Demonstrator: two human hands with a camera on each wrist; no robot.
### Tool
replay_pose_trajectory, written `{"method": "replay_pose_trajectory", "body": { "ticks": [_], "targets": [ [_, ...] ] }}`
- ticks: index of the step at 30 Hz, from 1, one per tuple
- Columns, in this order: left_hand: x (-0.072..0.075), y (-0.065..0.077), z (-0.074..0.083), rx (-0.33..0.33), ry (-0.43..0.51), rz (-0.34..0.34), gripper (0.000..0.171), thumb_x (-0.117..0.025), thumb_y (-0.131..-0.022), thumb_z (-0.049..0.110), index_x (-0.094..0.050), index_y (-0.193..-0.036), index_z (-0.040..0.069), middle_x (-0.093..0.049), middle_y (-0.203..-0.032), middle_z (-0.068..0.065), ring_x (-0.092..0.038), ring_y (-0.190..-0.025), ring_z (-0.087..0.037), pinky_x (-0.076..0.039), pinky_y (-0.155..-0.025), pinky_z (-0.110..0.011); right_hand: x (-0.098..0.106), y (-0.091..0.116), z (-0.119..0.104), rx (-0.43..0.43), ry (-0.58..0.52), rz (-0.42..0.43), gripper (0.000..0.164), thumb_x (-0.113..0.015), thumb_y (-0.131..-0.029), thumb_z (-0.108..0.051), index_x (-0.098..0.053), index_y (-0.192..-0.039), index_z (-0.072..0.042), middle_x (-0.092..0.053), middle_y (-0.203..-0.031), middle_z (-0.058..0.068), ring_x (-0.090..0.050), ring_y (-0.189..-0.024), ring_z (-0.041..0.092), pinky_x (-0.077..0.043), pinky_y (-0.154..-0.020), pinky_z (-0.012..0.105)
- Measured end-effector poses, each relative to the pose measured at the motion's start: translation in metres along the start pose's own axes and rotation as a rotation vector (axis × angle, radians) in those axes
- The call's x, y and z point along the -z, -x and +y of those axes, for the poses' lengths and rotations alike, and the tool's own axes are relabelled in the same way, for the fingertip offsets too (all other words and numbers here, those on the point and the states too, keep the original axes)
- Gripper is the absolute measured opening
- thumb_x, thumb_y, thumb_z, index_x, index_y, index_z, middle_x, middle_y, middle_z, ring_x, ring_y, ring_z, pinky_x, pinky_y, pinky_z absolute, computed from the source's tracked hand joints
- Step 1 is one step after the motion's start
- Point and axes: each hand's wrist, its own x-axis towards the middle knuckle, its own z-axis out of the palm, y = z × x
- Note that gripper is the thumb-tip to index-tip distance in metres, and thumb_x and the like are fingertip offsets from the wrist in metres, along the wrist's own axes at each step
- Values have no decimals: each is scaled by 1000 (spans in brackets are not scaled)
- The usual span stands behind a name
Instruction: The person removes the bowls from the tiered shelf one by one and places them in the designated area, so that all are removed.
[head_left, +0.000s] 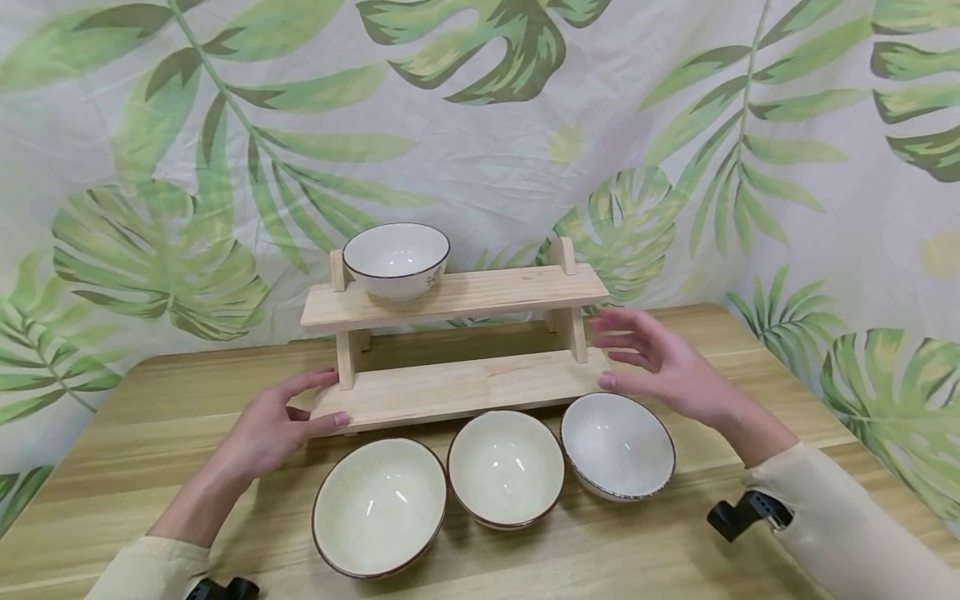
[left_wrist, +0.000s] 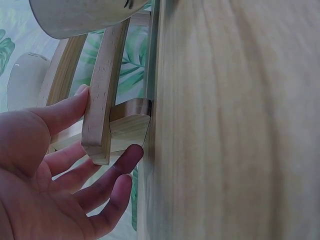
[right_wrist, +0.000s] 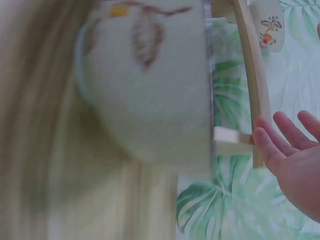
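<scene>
A two-tier wooden rack (head_left: 480, 387) stands on the table, with a white bowl (head_left: 397, 250) on the left of its upper board. My left hand (head_left: 273, 421) holds the left end of the lower board, its thumb at the front corner. In the left wrist view, the fingers (left_wrist: 107, 192) reach past the board's end. My right hand (head_left: 663, 362) is beside the rack's right end, fingers spread and loosely bent, holding nothing. Before the rack sit a large cream bowl (head_left: 380, 508), a smaller cream bowl (head_left: 506, 469) and a white bowl (head_left: 617, 446) near the right hand.
The wood-grain table (head_left: 187, 392) extends to both sides of the rack. Behind it hangs a leaf-patterned cloth (head_left: 480, 150). In the right wrist view, a blurred bowl (right_wrist: 155, 100) covers much of the rack.
</scene>
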Motion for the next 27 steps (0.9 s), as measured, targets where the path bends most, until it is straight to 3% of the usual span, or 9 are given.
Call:
{"method": "replay_pose_trajectory", "body": {
  "ticks": [5, 11, 13, 20, 27],
  "targets": [
    [-2, -1, 0, -14, -9, 2, 80, -81, -96, 40, -46, -161, 8, -40, -164, -31, -73, -115, -39, -56, -75, -33, -7, -19, -8, -37, -27, -11, 80, -77, -96, -8, -33, -162, -3, -48, -161, 18, -49, -148, 43, -48, -117, 33],
    [-2, -1, 0, -15, -18, 2, 80, -80, -96, 40, -46, -160, 8, -40, -165, -30, -73, -116, -40, -56, -76, -33, -18, -40, -18, -50, -54, -31, 84, -78, -96, -10, -30, -164, -5, -50, -159, 14, -51, -147, 40, -43, -121, 50],
    [-1, -1, 0, -12, -22, 4, 80, -80, -96, 41, -46, -160, 8, -40, -164, -32, -73, -116, -41, -56, -75, -33, -22, -48, -20, -49, -71, -32, 83, -78, -95, -10, -31, -164, -7, -49, -159, 15, -52, -146, 37, -43, -120, 51],
    [1, 1, 0, -8, -3, -4, 81, -81, -96, 39, -45, -160, 7, -39, -164, -32, -72, -117, -40, -56, -75, -33, -29, -71, -28, -61, -131, -33, 82, -77, -95, -9, -33, -164, -14, -45, -162, 17, -53, -145, 36, -49, -115, 38],
    [0, 0, -1, -14, 4, -4, 81, -81, -95, 39, -45, -160, 7, -40, -164, -32, -73, -116, -40, -56, -75, -33, -36, -90, -37, -68, -151, -35, 85, -78, -96, -16, -30, -166, -17, -45, -163, 15, -55, -145, 32, -45, -119, 50]
  ]
}}
